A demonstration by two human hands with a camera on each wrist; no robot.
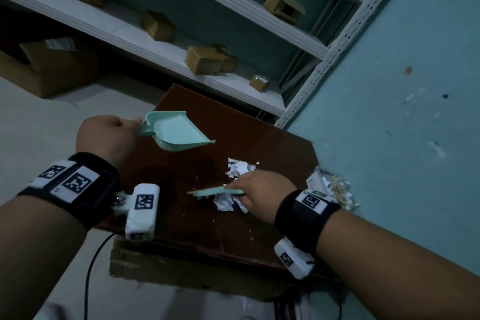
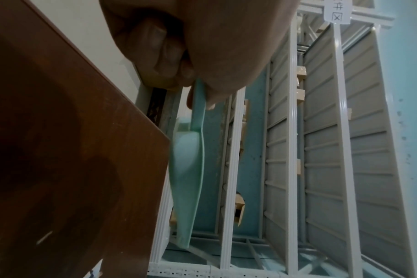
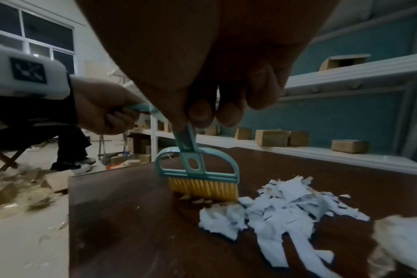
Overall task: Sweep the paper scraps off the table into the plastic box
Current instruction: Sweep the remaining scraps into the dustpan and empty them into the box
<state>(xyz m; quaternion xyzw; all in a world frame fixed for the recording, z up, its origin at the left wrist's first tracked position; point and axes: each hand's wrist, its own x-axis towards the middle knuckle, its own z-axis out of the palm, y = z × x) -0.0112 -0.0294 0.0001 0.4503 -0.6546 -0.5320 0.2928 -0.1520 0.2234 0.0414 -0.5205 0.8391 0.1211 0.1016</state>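
Note:
On the dark brown table [image 1: 233, 228] lies a pile of white paper scraps [image 1: 240, 170] [image 3: 288, 205]. My right hand [image 1: 255, 196] grips a small teal brush [image 1: 217, 192] [image 3: 198, 169] by its handle, its yellow bristles down on the table at the left edge of the pile. My left hand [image 1: 109, 135] holds the handle of a mint-green dustpan [image 1: 176, 130] [image 2: 188, 169], raised above the table's far left part, apart from the scraps. A clear plastic box [image 1: 335, 188] with scraps in it sits off the table's right edge.
White metal shelving [image 1: 207, 41] with several small cardboard boxes runs behind the table. A teal wall [image 1: 402, 112] stands close on the right. Cardboard [image 1: 181, 270] lies under the table's near edge. In the right wrist view a seated person's legs [image 3: 69, 150] show at left.

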